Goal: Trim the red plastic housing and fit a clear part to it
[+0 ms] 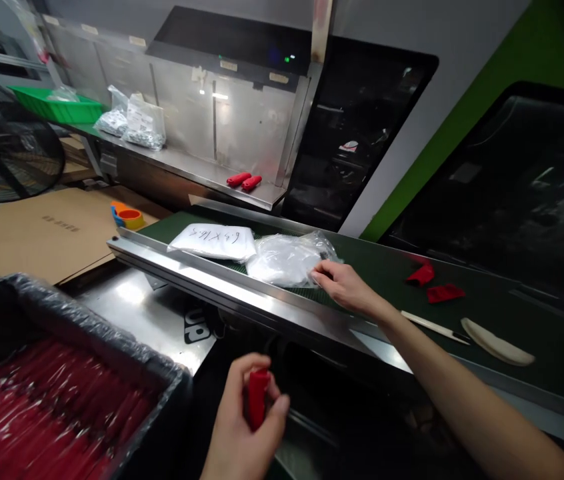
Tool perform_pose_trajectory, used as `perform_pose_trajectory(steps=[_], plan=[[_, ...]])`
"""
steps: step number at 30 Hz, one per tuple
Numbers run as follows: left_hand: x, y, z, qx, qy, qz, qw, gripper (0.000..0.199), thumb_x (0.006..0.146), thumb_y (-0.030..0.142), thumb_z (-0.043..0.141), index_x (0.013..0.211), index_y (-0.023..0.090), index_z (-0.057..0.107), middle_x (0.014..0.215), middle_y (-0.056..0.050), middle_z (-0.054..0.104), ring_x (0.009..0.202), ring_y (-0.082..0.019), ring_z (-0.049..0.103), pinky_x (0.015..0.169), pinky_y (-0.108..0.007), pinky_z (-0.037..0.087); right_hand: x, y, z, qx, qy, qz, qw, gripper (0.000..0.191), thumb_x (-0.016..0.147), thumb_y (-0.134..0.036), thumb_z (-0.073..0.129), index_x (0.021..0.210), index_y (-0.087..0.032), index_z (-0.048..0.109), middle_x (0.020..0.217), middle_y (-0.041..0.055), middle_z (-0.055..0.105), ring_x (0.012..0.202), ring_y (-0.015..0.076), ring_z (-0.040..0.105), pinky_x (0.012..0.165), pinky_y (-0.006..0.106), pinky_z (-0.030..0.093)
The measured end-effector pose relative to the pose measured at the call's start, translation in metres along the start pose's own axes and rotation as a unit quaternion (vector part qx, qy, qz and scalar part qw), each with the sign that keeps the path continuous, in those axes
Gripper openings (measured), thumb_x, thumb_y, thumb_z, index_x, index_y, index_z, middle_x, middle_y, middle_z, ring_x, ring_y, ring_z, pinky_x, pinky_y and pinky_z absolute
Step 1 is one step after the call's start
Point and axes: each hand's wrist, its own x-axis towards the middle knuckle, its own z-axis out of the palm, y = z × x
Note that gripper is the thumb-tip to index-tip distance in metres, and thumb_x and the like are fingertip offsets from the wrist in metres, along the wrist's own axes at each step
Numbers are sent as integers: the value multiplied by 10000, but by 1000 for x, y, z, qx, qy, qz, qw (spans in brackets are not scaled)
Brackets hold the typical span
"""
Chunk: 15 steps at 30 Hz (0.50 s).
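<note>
Red, film-wrapped packets [37,407] filling a plastic-lined bin [97,327]. Beyond, a green tray [87,110] beside clear bags of small parts [145,127]. Upright in the curled grasp of the left hand [239,430], a red piece [258,399]; pinched at its edge by the right hand [349,287], a clear plastic bundle [282,260] on the green belt [372,267], beside a handwritten white packet [215,241]. Farther right, red scraps [421,274], a pale stick [429,323]. On the metal shelf [187,167], two red handles [239,179].

Dim surroundings, with white glare on the metal rail [242,283], soft blur and wide-angle stretching at the edges.
</note>
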Motion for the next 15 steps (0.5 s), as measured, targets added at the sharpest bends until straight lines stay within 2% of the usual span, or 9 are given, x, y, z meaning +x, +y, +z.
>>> perform_pose_trajectory(steps=[2,6,10,15], plan=[[18,11,12,-74,-21,-12,997,413,751,309,728,1089,246,500,775,37,569,647,-115,524,612,-228,435,-22,-20,4,32,10,-18,999,264,976,-373,507,899,-150,626,781,-1,621,707,119,578,694,274,471],[41,16,28,-117,-39,-25,992,533,699,328,793,1128,238,489,920,16,581,575,-69,480,540,-214,410,-66,-58,20,83,24,-35,996,192,960,-315,505,903,-187,635,840,13,655,754,132,588,698,253,437],[30,4,30,-123,-14,-38,992,417,769,328,743,1086,219,495,853,20,594,557,-65,481,524,-204,395,-100,-75,38,119,19,-24,992,172,965,-279,489,892,-199,622,827,6,643,730,129,578,684,248,425],[11,-14,19,-97,13,-71,993,316,810,256,681,1050,222,478,791,38,576,528,-70,484,501,-203,392,-121,-71,51,157,11,37,987,186,993,-313,461,949,-209,609,826,-5,633,695,117,545,647,239,410]])
